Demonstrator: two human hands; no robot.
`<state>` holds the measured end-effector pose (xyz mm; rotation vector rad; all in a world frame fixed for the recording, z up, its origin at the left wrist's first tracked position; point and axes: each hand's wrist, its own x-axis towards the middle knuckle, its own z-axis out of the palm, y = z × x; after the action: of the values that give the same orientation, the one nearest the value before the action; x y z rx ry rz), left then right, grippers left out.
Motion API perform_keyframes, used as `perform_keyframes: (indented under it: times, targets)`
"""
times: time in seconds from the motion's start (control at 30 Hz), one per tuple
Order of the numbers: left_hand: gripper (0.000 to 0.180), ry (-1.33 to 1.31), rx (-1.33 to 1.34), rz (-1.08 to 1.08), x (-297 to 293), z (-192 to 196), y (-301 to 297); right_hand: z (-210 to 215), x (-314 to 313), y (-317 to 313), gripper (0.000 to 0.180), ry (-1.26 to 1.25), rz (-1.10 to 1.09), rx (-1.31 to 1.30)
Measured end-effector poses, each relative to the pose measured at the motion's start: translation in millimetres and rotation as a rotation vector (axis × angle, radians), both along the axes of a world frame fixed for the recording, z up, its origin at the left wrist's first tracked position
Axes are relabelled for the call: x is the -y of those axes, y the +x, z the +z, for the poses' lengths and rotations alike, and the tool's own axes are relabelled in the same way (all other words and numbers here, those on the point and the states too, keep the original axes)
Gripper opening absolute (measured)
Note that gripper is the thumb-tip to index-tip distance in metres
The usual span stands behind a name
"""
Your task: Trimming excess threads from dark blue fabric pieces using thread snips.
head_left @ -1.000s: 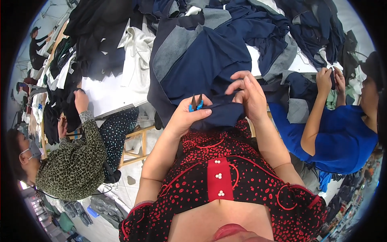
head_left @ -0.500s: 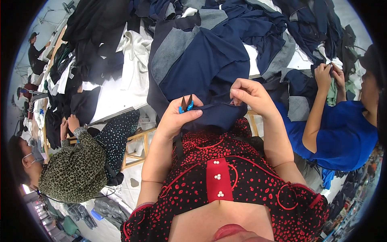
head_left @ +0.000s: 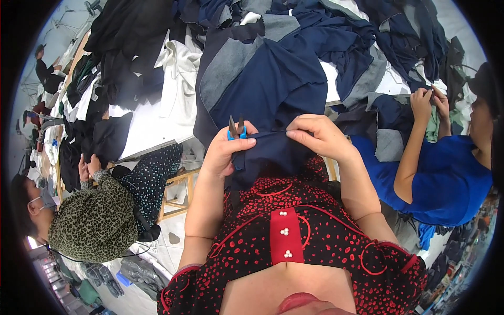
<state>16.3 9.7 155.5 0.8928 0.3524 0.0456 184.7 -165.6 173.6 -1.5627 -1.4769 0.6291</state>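
Observation:
My left hand (head_left: 223, 149) is closed round small thread snips (head_left: 235, 129) with blue handles, their dark blades pointing up and apart. The same hand grips the edge of a navy fabric piece (head_left: 273, 152) between thumb and fingers. At the other end of that edge, my right hand (head_left: 323, 137) pinches the cloth with thumb and fingertips. The held stretch hangs over my lap, and the larger navy cloth (head_left: 273, 79) runs up from it onto the table. Part of my left fingers is hidden behind the fabric.
Black (head_left: 121, 52), white (head_left: 178, 73) and more navy garments are heaped over the white table (head_left: 152, 128). A person in a leopard-print top (head_left: 89, 223) works at left. Another in a blue top (head_left: 446, 178) handles cloth at right. A wooden stool (head_left: 178, 191) stands at left.
My right hand has come left and slightly down, its fingertips now on the fabric edge nearer my left hand. My left hand has shifted slightly left, the snips tilting with it.

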Motion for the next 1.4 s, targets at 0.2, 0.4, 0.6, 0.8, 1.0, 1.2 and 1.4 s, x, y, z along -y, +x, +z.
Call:
perform_keyframes:
  times: [0.2, 0.4, 0.6, 0.8, 1.0, 1.2, 1.4]
  targets:
    - [0.013, -0.028, -0.079, 0.051, -3.3, -21.8, -3.7, 1.9, -14.2, 0.9, 0.013, -0.042, -0.107, 0.296]
    - [0.012, 0.084, -0.120, 0.050, -12.0, -40.7, -10.6, 4.1, -27.6, 9.8, 0.012, -0.074, -0.090, 0.457]
    - [0.012, 0.118, -0.189, -0.004, -21.3, -52.2, -13.7, -9.3, -45.6, 20.8, 0.016, 0.074, 0.007, 0.112]
    - [0.029, 0.841, -0.304, -0.064, -22.2, -35.6, -8.1, -24.6, -56.0, 11.8, 0.020, -0.207, -0.082, -0.744]
    - [0.036, 1.284, -0.112, 0.019, -22.6, -15.6, -13.1, -49.6, -60.3, 9.6, 0.019, -0.307, -0.095, -1.135]
    - [0.036, 1.271, -0.211, -0.157, -1.2, 6.2, -4.3, -50.7, -62.0, 6.7, 0.020, -0.259, -0.074, -1.299]
    - [0.032, 1.327, -0.221, -0.153, 5.1, 4.2, 8.4, -47.2, -60.5, 3.9, 0.018, -0.265, -0.071, -1.313]
